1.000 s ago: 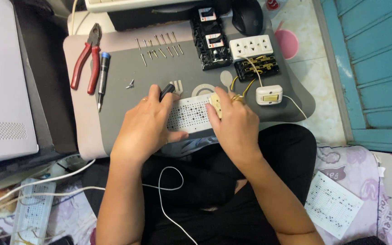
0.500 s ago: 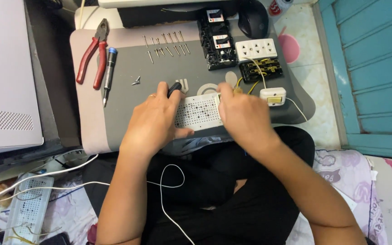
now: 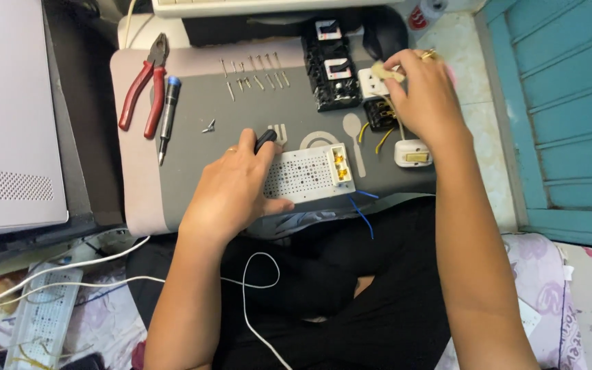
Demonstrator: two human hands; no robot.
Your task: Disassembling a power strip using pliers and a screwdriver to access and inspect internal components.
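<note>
Grey mat (image 3: 241, 147) covers a pale lap desk, with black trousers below it and a blue wooden door at the right edge. On the mat's near edge lies a white perforated board (image 3: 306, 173), flat, with a small yellow-and-white part at its right end. The left hand (image 3: 231, 188) rests on the board's left end, fingers curled over it and thumb along its near edge, pinning it down; a small black object sticks out from under the fingertips. The right hand (image 3: 426, 92) is well away from the board, up at the far right of the mat, fingers pinched shut on a small cream-coloured piece (image 3: 380, 70) above a white socket plate and a black block with yellow wires (image 3: 380, 116). A white switch (image 3: 412, 153) sits just below that hand. Red-handled pliers (image 3: 142, 82) and a screwdriver (image 3: 167, 116) lie at the far left, with a row of screws (image 3: 255, 68) beside them.
</note>
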